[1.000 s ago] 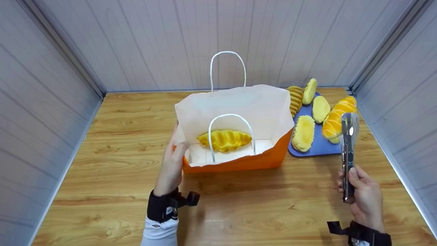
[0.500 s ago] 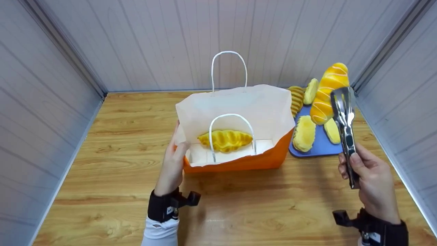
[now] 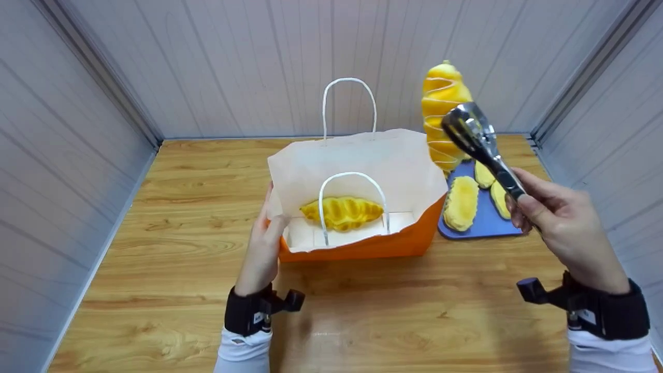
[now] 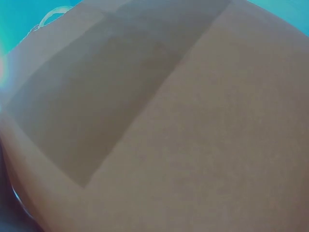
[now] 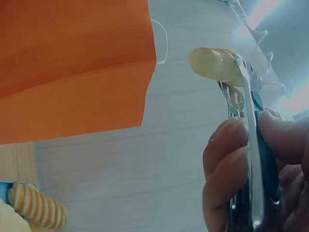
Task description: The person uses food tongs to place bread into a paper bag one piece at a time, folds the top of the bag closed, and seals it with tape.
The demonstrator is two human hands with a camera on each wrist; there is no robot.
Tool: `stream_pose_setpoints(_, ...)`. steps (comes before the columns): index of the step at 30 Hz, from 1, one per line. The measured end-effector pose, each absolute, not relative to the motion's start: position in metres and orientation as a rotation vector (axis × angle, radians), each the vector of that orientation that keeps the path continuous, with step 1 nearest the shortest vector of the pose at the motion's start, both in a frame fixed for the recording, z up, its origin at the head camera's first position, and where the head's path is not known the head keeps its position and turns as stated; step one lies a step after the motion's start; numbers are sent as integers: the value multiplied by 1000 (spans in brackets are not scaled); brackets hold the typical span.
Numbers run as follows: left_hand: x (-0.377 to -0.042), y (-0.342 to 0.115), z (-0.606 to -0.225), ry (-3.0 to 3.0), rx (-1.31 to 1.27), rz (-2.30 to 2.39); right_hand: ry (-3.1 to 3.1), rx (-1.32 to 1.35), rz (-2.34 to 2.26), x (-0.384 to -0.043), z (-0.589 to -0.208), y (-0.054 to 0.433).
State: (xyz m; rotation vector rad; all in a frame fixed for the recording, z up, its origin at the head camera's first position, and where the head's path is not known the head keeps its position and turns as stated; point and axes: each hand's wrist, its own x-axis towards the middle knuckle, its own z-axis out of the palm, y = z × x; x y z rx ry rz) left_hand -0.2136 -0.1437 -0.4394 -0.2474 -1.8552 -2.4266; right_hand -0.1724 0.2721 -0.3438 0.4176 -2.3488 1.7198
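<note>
the right hand point(image 3: 567, 225) holds metal tongs point(image 3: 487, 150), its fingers point(image 5: 226, 181) curled round the grip with the thumb pressed along the other side. the tongs are closed on a long yellow bread point(image 3: 440, 111) marked with thin white zigzag lines. that bread is up in the air, toward the far right; from above it overlaps the far right corner of an orange paper bag point(image 3: 357, 249), though the right wrist view shows a gap between the two.

the left hand point(image 3: 260, 251) grips the bag at its left end, thumb over the rim and fingers round the outside, partly hidden by the paper. the bag stands open on the wooden table point(image 3: 181, 207), white within, with a white near handle point(image 3: 352, 173) and a white far handle point(image 3: 352, 80) both sticking up. a ridged yellow bread point(image 3: 352, 212) lies inside on the bottom, left to right, seen partly behind the near handle.

just right of the bag is a blue tray point(image 3: 487, 225). a pale frilled bread point(image 3: 461, 203) lies at its left side, and two smaller pale pieces point(image 3: 500, 199) are to the right of it. a striped bread point(image 5: 43, 208) shows at the tray in the right wrist view. each wrist wears a black band point(image 3: 603, 311) above a white sleeve point(image 3: 608, 349).
</note>
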Motion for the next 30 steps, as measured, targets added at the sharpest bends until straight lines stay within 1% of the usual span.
stream_pose_setpoints(6, -214, -143, -438, -1872, -247, -2429, -2499, 518, 1423, -180, -334, 266)
stream_pose_setpoints(15, -213, -141, -437, -1874, -234, -2436, -2638, 598, 1300, -195, -328, 259)
stream_pose_setpoints(21, -214, -142, -438, -1874, -241, -2439, -2768, 606, 1160, -205, -320, 249)
stream_pose_setpoints(24, -213, -143, -438, -1878, -240, -2440, -2822, 647, 969, -209, -313, 240)
stream_pose_setpoints(30, -212, -143, -436, -1884, -220, -2442, -2849, 771, 402, -219, -294, 213)
